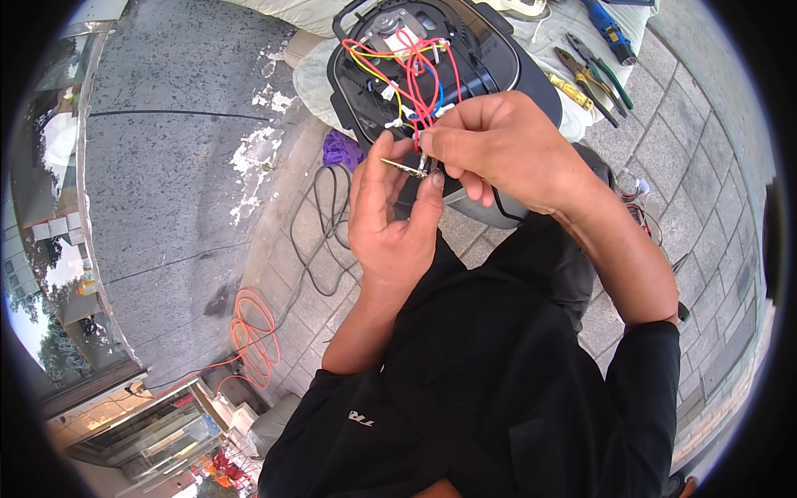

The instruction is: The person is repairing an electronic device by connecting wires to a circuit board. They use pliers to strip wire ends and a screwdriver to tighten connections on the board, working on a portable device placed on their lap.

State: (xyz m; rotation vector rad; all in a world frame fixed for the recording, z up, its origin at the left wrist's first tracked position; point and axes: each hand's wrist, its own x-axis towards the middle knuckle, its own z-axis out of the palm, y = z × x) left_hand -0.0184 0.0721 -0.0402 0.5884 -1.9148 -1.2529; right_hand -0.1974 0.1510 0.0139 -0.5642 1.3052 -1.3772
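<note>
My left hand [383, 220] holds a small circuit board [401, 168] between thumb and fingers, seen nearly edge-on. My right hand [510, 153] pinches at the board's upper right side, where red wires [418, 91] reach it; the exact thing between those fingertips is hidden. Both hands are over the near edge of an opened black appliance [347, 104]. Inside it lies a round metal part [388, 22], with red, yellow and blue wires looping across the top. White connectors sit among the wires near my fingertips.
Right of the appliance, a pale cloth [540, 62] bears two pliers [591, 76], a yellow-handled tool [571, 91] and a blue power tool [612, 35]. To the left are a purple cloth [340, 149], a black cable [309, 241] and a coiled orange cable [251, 332] on the paving.
</note>
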